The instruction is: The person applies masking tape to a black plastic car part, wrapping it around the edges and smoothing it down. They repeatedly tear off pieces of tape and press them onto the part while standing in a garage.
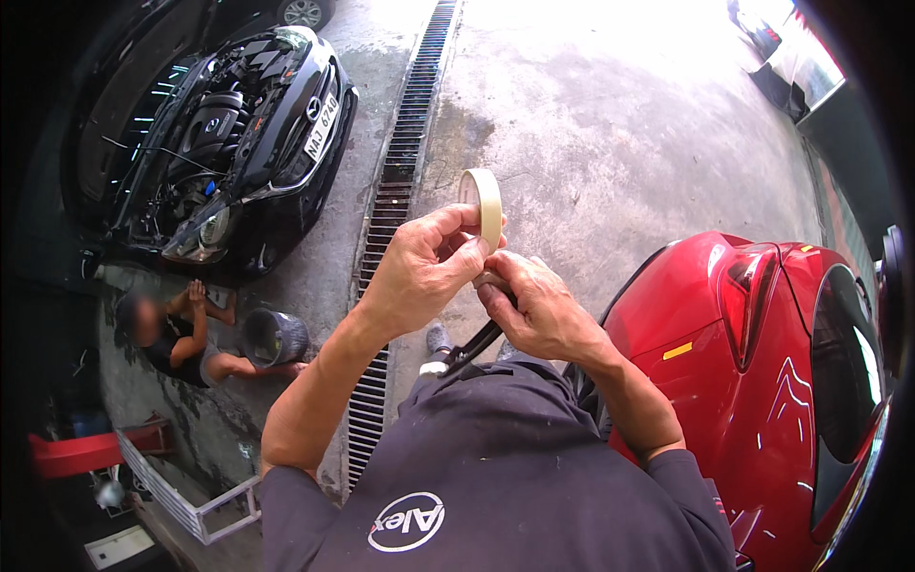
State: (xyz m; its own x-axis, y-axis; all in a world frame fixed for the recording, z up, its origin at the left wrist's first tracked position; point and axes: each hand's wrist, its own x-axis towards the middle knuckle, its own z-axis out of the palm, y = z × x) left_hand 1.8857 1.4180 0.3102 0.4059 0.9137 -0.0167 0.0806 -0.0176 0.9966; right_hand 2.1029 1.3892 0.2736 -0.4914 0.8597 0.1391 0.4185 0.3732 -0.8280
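A stained grey concrete floor [620, 153] stretches away to a bright far end, with a long slotted drain grate [393, 195] crossing it from far to near, left of centre. On the far left stands a black car [329, 172] with its engine bay exposed; nearer on that side, a co-worker [191, 334] in dark clothes sits low with both hands together, a dark bucket [274, 336] just beside the legs. A pale metal frame [195, 520] and a red bar [71, 455] lie in the near left corner. To the right is a red car [672, 305], with a short yellow strip [678, 351] on its bodywork. In the middle, above the floor, a pale yellow roll of tape [490, 205] stands nearly upright, its near edge pinched by the thumb and curled fingers of the left hand [424, 267]. The right hand [543, 310] is close against the left one, just nearer than the roll, its fingers bent inward; whether they grip anything cannot be told. A dark strap-like piece [477, 346] slants from beneath the right hand toward the near left, over the person's dark shirt [534, 467].
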